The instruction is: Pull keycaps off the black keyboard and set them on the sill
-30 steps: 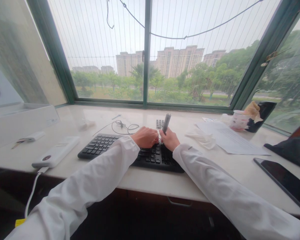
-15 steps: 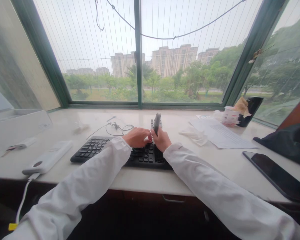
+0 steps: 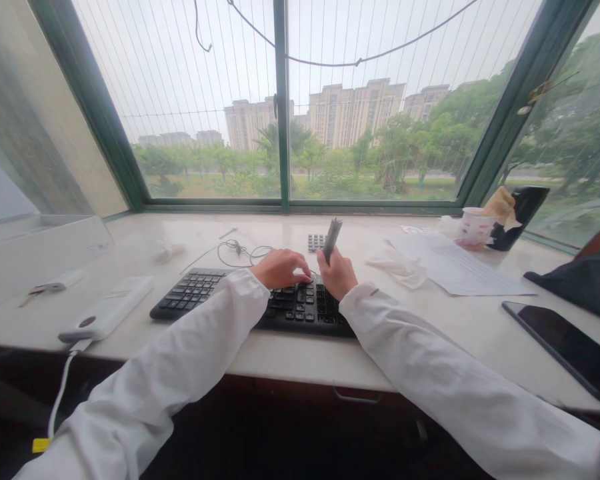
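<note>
Pale stone window ledge (image 3: 300, 357): left hand (image 3: 280, 269) lay empty, half-curled, fingertips on a black keyboard (image 3: 195, 290); right hand (image 3: 337, 273) gripped a dark grey cylindrical stick (image 3: 333, 239) upright above the keys.

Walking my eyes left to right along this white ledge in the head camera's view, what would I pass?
Keys → power bank → keyboard → left hand → right hand holding a grey tube → paper → phone
</note>
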`<state>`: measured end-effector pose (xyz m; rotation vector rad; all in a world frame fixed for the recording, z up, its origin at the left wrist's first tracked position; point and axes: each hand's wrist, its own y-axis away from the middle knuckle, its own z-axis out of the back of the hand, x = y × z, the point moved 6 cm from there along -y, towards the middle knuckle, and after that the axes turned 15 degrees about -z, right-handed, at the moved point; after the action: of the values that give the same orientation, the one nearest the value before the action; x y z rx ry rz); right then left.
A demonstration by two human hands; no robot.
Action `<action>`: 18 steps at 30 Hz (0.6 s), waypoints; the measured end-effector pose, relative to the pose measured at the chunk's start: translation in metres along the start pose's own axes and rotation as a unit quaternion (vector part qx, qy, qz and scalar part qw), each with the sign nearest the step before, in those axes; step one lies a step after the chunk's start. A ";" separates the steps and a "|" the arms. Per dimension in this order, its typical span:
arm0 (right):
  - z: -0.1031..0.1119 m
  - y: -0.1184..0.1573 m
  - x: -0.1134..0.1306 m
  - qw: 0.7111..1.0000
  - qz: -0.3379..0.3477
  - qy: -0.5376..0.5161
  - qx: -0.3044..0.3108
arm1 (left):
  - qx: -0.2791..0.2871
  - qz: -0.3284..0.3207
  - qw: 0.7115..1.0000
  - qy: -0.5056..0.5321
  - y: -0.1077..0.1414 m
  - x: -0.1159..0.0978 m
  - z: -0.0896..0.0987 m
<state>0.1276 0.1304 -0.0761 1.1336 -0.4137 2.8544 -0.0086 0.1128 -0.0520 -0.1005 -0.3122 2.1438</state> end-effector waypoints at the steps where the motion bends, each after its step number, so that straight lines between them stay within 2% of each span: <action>1: 0.000 -0.001 -0.001 1.000 -0.003 0.000 0.003 | 0.002 -0.002 1.000 -0.002 -0.001 -0.001 0.000; 10: -0.002 0.000 -0.001 1.000 0.001 0.019 0.022 | 0.057 -0.004 0.992 -0.111 -0.007 -0.025 -0.003; 18: 0.001 0.009 0.009 0.998 -0.001 0.047 0.047 | 0.070 -0.025 0.984 -0.162 -0.009 -0.029 -0.007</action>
<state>0.1203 0.1209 -0.0717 1.0064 -0.2770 2.9391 0.0162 0.0949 -0.0577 0.3370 -0.3459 2.1224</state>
